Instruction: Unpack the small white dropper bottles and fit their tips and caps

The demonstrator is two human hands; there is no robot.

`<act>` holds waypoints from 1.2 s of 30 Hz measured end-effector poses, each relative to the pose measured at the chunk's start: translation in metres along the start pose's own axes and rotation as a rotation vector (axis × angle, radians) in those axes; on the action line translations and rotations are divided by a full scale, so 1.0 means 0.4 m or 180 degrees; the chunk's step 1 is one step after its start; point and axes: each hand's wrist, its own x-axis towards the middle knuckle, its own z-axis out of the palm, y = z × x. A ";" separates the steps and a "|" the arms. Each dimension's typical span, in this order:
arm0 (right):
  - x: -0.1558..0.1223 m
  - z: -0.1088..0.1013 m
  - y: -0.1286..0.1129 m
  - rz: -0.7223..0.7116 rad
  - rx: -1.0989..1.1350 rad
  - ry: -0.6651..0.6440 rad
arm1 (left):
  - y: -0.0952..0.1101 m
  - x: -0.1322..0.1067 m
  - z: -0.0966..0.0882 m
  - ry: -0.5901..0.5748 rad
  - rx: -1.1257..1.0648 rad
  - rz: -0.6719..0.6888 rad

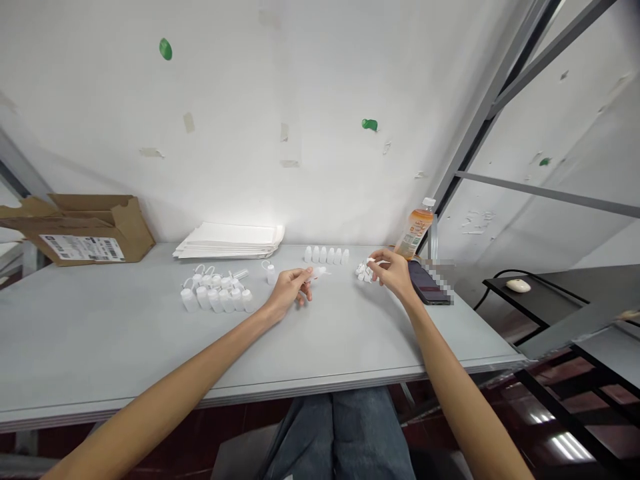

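My left hand [289,291] holds a small white plastic dropper bottle [318,272] in its fingers, with the tip pointing right. My right hand [395,273] pinches a small white cap [371,262] just above a loose heap of white caps [363,273] on the grey table [120,333]. To the left of my left hand stands a single white bottle [271,274]. Beyond it is a cluster of white bottles with tethered caps [215,297]. A row of several small white bottles [326,255] lines up behind my hands.
A dark phone [425,283] lies past my right hand, partly pixelated, and an orange-labelled drink bottle [415,230] stands behind it. A stack of white paper [230,241] and an open cardboard box [85,230] sit along the wall. The table's front edge crosses above my knees.
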 end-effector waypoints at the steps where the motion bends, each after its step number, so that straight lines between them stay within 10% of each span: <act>1: -0.003 -0.007 0.012 -0.0040 -0.0211 0.0023 | -0.001 0.001 0.001 -0.0006 0.0019 0.0007; 13: -0.031 0.005 0.023 -0.0231 -0.2436 -0.0874 | 0.005 -0.002 0.002 -0.0110 0.0202 0.0060; 36: -0.032 0.009 0.006 -0.0150 -0.1837 0.0010 | -0.007 0.001 0.000 -0.0201 0.0352 0.0042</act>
